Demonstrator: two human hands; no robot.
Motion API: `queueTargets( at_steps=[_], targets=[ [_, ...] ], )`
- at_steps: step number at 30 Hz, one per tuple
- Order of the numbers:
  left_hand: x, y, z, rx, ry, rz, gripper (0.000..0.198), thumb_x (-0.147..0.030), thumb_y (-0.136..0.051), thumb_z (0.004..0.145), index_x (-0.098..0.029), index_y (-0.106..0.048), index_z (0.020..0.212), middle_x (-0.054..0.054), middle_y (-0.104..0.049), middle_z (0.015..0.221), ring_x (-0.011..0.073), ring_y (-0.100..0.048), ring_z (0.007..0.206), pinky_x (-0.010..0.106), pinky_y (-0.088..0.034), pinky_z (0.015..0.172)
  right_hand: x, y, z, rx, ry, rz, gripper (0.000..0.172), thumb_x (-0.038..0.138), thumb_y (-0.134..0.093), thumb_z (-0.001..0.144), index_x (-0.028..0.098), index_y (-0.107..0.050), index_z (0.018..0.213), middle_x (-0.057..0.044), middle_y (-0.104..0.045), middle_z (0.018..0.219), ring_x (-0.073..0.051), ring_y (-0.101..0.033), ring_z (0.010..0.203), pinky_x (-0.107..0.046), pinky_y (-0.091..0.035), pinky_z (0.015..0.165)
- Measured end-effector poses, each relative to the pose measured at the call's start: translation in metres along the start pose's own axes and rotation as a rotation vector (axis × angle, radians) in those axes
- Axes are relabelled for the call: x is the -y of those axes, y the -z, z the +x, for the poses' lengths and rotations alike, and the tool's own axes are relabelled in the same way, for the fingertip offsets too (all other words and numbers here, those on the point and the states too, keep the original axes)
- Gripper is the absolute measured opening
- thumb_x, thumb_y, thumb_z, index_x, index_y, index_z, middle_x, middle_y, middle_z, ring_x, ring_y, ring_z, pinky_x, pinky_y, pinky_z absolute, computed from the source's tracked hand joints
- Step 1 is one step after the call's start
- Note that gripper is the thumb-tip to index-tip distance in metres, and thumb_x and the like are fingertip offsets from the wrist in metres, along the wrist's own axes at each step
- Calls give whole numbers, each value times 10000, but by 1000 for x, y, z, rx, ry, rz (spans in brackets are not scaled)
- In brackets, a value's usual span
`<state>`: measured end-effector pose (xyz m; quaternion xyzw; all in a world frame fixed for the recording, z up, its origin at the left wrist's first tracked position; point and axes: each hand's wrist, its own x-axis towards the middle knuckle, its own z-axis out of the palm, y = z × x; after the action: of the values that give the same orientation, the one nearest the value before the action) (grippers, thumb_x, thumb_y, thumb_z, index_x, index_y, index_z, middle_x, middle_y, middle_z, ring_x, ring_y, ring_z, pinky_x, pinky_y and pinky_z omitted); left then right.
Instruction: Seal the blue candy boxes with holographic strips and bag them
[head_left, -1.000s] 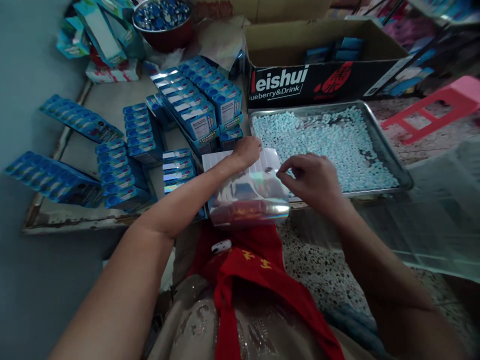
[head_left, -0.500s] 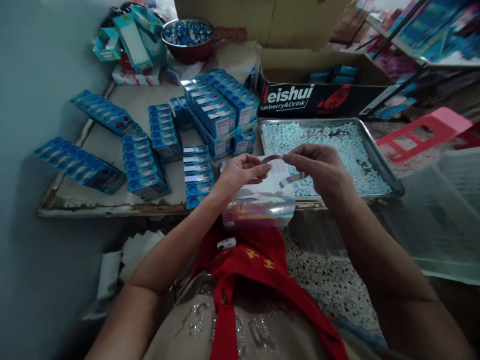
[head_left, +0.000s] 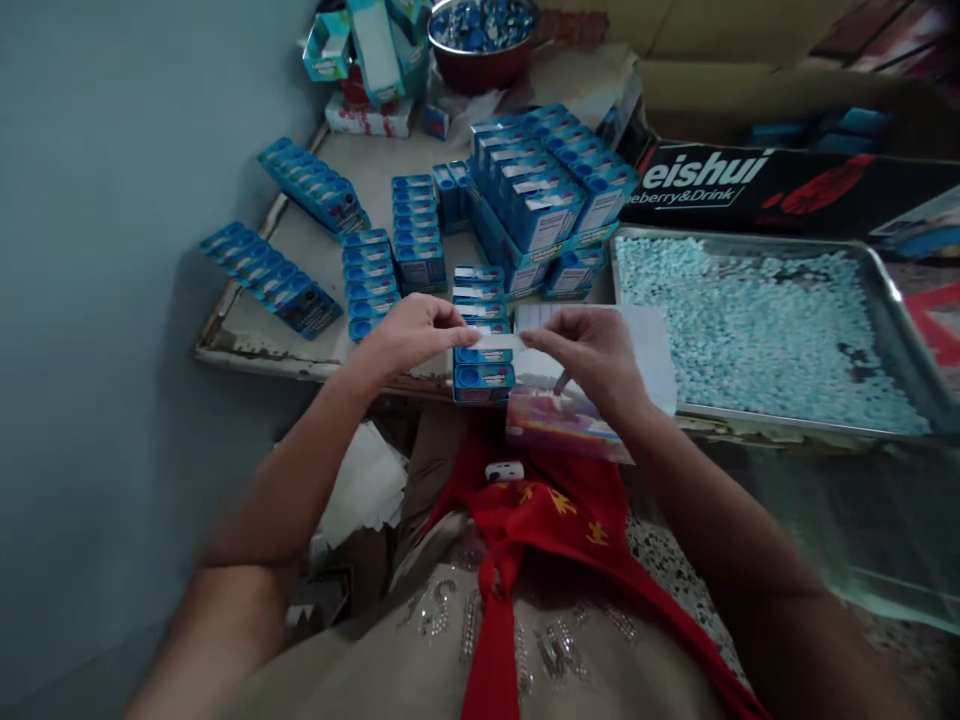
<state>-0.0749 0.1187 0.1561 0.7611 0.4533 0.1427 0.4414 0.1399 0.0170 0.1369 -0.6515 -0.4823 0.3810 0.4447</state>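
My left hand (head_left: 411, 335) and my right hand (head_left: 592, 355) pinch the two ends of a thin shiny strip (head_left: 501, 343) stretched between them, just above a short stack of small blue boxes (head_left: 481, 325) at the table's front edge. Under my right hand lies a pile of iridescent sticker sheets (head_left: 570, 405), partly hidden by the hand. A metal tray (head_left: 892, 305) full of pale blue tablets sits to the right.
Rows and stacks of blue boxes (head_left: 540, 190) cover the low table (head_left: 247, 335). A red bowl of blue caps (head_left: 484, 35) stands at the back. A black cardboard carton (head_left: 750, 185) lies behind the tray. A grey wall is at left.
My hands peeled a strip off the shiny sheet, then carried it left and down over the stack of blue boxes. The view swung left.
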Motion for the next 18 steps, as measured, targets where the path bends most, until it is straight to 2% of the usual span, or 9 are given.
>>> queueTargets(
  at_steps=[3,6,14,18],
  targets=[
    [14,18,0,89,57,140,223,-384,-798,784,-197,-766,667,-2,-617,589,139,-497,586,285,-316,575,-8,-24,6,47,-1,-87,284,433,-770,777,213,-668,631,1,-570,557,-142,-528,537,-273,-388,466],
    [26,20,1,133,96,174,217,-381,-775,787,-198,-772,671,-1,-617,575,142,-495,576,287,-311,570,-16,-37,10,49,-14,-148,243,408,-742,785,212,-669,659,-10,-601,602,-159,-587,587,-273,-429,497],
    [43,16,1,104,86,145,235,-398,-738,786,-199,-759,662,4,-628,576,146,-516,583,273,-318,551,-21,-46,23,59,8,-241,231,404,-728,782,204,-676,678,-22,-646,633,-168,-629,633,-266,-442,529],
    [47,14,1,87,94,162,213,-383,-720,797,-202,-771,696,19,-663,608,157,-546,592,280,-314,544,-24,-47,25,100,14,-241,238,408,-701,820,206,-673,696,-9,-630,606,-154,-614,569,-265,-428,515]
  ],
)
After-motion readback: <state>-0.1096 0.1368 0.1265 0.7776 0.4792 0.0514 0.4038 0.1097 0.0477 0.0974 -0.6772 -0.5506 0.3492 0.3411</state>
